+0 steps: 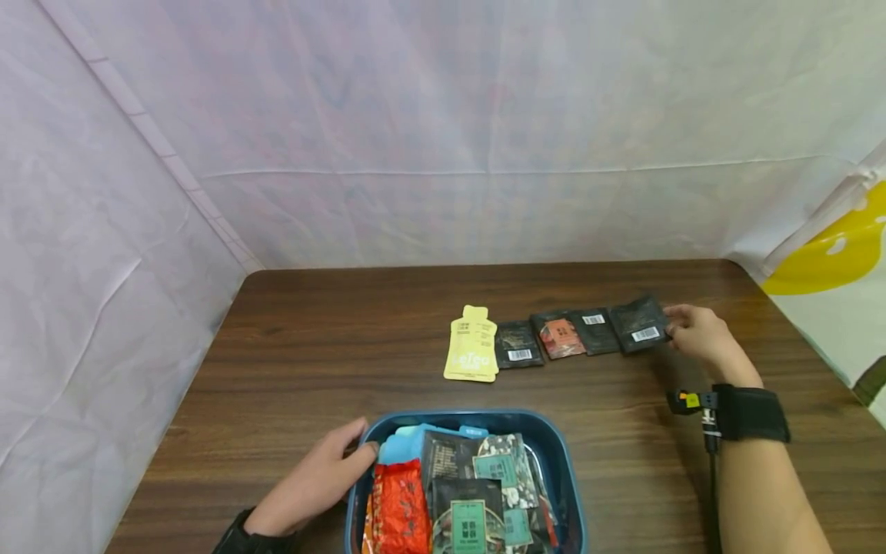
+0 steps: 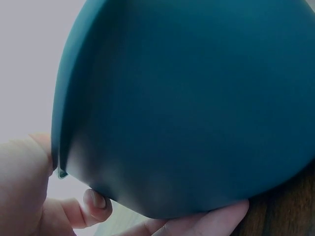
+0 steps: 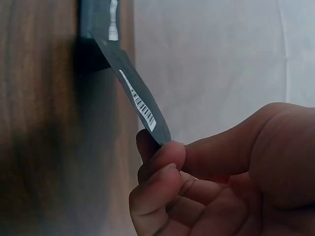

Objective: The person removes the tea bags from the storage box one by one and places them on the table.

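Observation:
My right hand (image 1: 709,342) pinches the right edge of a black sachet (image 1: 633,323) with a white barcode label, at the end of a row of packets. In the right wrist view, thumb and fingertips hold one corner of this sachet (image 3: 135,93), which stands tilted off the wood. My left hand (image 1: 321,477) grips the left side of a dark blue plastic bin (image 1: 569,492), thumb on its rim. The left wrist view has the bin's outer wall (image 2: 187,108) filling most of the frame, with fingertips under its lower edge.
In the row lie yellow pouches (image 1: 472,346), a black sachet (image 1: 517,344), a black-and-orange sachet (image 1: 562,338) and another black one (image 1: 595,332). Inside the bin are a red packet (image 1: 401,508), blue packets (image 1: 401,446) and several black-and-green sachets (image 1: 468,523). White cloth (image 1: 484,215) hangs behind the wooden table (image 1: 311,346).

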Demonstrator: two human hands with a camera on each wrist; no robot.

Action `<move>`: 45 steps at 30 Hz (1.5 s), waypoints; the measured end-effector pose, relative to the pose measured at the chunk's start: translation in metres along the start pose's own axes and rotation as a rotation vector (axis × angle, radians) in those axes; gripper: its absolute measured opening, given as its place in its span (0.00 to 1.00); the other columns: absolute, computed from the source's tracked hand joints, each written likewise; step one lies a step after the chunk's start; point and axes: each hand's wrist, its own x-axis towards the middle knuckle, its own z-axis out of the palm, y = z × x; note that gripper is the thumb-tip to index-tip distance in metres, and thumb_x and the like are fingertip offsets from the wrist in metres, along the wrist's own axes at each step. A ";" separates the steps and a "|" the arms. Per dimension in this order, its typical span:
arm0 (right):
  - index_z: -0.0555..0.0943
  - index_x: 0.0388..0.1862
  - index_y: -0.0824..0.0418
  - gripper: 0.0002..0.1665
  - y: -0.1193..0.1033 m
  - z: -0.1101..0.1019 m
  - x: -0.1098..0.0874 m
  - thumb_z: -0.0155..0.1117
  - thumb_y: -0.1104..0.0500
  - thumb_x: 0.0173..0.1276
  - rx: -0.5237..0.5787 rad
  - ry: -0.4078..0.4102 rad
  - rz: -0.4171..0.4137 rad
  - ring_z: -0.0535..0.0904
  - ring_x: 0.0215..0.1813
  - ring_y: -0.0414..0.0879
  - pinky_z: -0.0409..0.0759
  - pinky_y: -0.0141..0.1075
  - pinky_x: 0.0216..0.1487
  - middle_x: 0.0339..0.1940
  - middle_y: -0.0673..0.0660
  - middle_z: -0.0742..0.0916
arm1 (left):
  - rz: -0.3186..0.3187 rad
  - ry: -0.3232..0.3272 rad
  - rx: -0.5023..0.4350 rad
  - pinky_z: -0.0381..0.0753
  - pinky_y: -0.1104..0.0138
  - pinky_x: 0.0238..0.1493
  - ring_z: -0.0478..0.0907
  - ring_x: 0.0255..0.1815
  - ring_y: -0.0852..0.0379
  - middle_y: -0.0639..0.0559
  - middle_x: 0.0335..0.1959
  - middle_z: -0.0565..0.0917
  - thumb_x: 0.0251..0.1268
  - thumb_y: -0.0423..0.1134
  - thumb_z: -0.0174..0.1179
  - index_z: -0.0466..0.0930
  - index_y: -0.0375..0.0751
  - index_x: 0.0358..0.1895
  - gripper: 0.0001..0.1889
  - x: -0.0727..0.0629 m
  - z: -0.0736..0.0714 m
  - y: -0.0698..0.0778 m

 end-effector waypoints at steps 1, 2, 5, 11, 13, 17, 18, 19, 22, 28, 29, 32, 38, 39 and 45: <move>0.63 0.65 0.80 0.26 0.001 0.001 0.001 0.46 0.67 0.71 0.008 -0.002 0.011 0.80 0.35 0.50 0.79 0.41 0.34 0.41 0.71 0.81 | 0.001 -0.002 -0.001 0.68 0.64 0.29 0.69 0.31 0.53 0.50 0.29 0.70 0.70 0.43 0.51 0.67 0.41 0.35 0.09 0.000 0.000 0.000; 0.63 0.64 0.79 0.25 0.001 0.002 0.001 0.47 0.67 0.71 0.008 -0.005 0.019 0.80 0.34 0.50 0.79 0.41 0.33 0.39 0.69 0.82 | 0.002 -0.003 0.000 0.68 0.64 0.29 0.69 0.31 0.53 0.50 0.29 0.70 0.70 0.43 0.51 0.66 0.41 0.35 0.09 0.000 0.000 0.000; 0.64 0.64 0.78 0.25 0.002 0.005 0.002 0.48 0.67 0.72 0.000 -0.014 0.044 0.79 0.31 0.47 0.79 0.39 0.32 0.34 0.64 0.82 | 0.001 -0.005 -0.002 0.68 0.64 0.29 0.69 0.31 0.53 0.50 0.29 0.70 0.70 0.43 0.51 0.66 0.41 0.35 0.09 -0.001 0.000 0.000; 0.65 0.64 0.77 0.31 0.002 0.002 0.000 0.51 0.54 0.74 -0.133 -0.041 0.077 0.80 0.42 0.64 0.79 0.51 0.41 0.43 0.73 0.82 | -0.008 -0.010 -0.010 0.69 0.63 0.29 0.70 0.32 0.53 0.49 0.30 0.70 0.70 0.43 0.51 0.66 0.41 0.36 0.10 0.000 0.000 0.000; 0.66 0.64 0.76 0.34 0.000 0.000 -0.002 0.51 0.49 0.74 -0.181 -0.038 0.080 0.74 0.52 0.74 0.75 0.59 0.47 0.54 0.79 0.77 | -0.008 -0.007 -0.007 0.68 0.63 0.29 0.69 0.32 0.53 0.49 0.29 0.70 0.70 0.43 0.51 0.66 0.41 0.35 0.09 0.000 0.000 0.000; 0.68 0.64 0.74 0.36 -0.009 -0.004 -0.008 0.50 0.44 0.74 -0.227 -0.028 0.092 0.68 0.57 0.79 0.71 0.65 0.47 0.61 0.81 0.71 | -0.012 -0.003 -0.007 0.68 0.63 0.29 0.69 0.32 0.53 0.49 0.29 0.70 0.69 0.43 0.52 0.66 0.41 0.35 0.10 0.000 0.000 0.002; 0.68 0.64 0.74 0.36 -0.012 -0.005 -0.010 0.49 0.43 0.75 -0.230 -0.023 0.091 0.69 0.56 0.78 0.72 0.64 0.46 0.61 0.80 0.72 | -0.016 -0.004 -0.005 0.68 0.63 0.29 0.69 0.32 0.53 0.49 0.29 0.70 0.69 0.43 0.52 0.66 0.41 0.35 0.10 0.000 0.000 0.003; 0.68 0.64 0.73 0.37 -0.016 -0.006 -0.012 0.49 0.42 0.75 -0.232 -0.022 0.086 0.70 0.56 0.78 0.73 0.63 0.44 0.60 0.80 0.72 | -0.018 -0.005 -0.005 0.68 0.63 0.30 0.69 0.32 0.53 0.49 0.30 0.70 0.69 0.44 0.52 0.66 0.40 0.35 0.10 -0.001 -0.001 0.004; 0.68 0.64 0.73 0.38 -0.029 -0.008 -0.018 0.47 0.40 0.75 -0.231 -0.006 0.051 0.74 0.53 0.74 0.75 0.58 0.40 0.58 0.78 0.75 | -0.019 -0.014 -0.006 0.68 0.63 0.30 0.69 0.32 0.52 0.48 0.30 0.69 0.69 0.44 0.52 0.66 0.40 0.35 0.11 -0.002 -0.001 0.004; 0.67 0.66 0.71 0.41 -0.066 -0.006 -0.035 0.47 0.37 0.74 -0.258 0.030 -0.035 0.78 0.50 0.69 0.77 0.52 0.37 0.56 0.75 0.79 | -0.008 -0.017 -0.004 0.67 0.64 0.30 0.69 0.31 0.53 0.49 0.29 0.68 0.70 0.43 0.51 0.66 0.39 0.35 0.11 -0.003 -0.001 0.005; 0.68 0.66 0.70 0.40 -0.072 -0.005 -0.038 0.48 0.37 0.74 -0.270 0.040 -0.049 0.79 0.49 0.69 0.77 0.52 0.36 0.56 0.74 0.79 | -0.010 -0.017 -0.006 0.67 0.64 0.30 0.69 0.31 0.53 0.49 0.29 0.68 0.70 0.43 0.51 0.66 0.39 0.35 0.11 -0.003 -0.001 0.005; 0.68 0.65 0.68 0.39 -0.090 0.000 -0.047 0.49 0.37 0.73 -0.296 0.076 -0.102 0.81 0.44 0.65 0.77 0.49 0.32 0.53 0.73 0.81 | -0.021 -0.020 -0.009 0.67 0.64 0.30 0.68 0.31 0.53 0.49 0.29 0.68 0.70 0.44 0.52 0.66 0.39 0.35 0.11 -0.003 -0.002 0.005; 0.72 0.62 0.63 0.31 -0.126 0.015 -0.069 0.56 0.42 0.72 -0.309 0.122 -0.246 0.82 0.35 0.52 0.76 0.42 0.27 0.43 0.64 0.86 | -0.028 -0.034 -0.018 0.65 0.64 0.29 0.66 0.28 0.53 0.49 0.27 0.66 0.70 0.44 0.51 0.65 0.39 0.36 0.12 -0.003 -0.003 0.005; 0.73 0.61 0.62 0.29 -0.132 0.018 -0.073 0.57 0.43 0.72 -0.313 0.127 -0.273 0.82 0.35 0.51 0.76 0.42 0.27 0.42 0.62 0.86 | -0.024 -0.034 -0.019 0.64 0.64 0.29 0.66 0.28 0.53 0.49 0.27 0.66 0.70 0.44 0.51 0.65 0.39 0.36 0.12 -0.003 -0.003 0.005; 0.77 0.58 0.58 0.22 -0.169 0.044 -0.099 0.63 0.50 0.69 -0.375 0.170 -0.456 0.84 0.37 0.46 0.79 0.42 0.30 0.41 0.55 0.87 | -0.027 -0.029 -0.023 0.64 0.64 0.29 0.66 0.29 0.53 0.50 0.28 0.67 0.70 0.44 0.52 0.65 0.40 0.36 0.11 -0.003 -0.002 0.005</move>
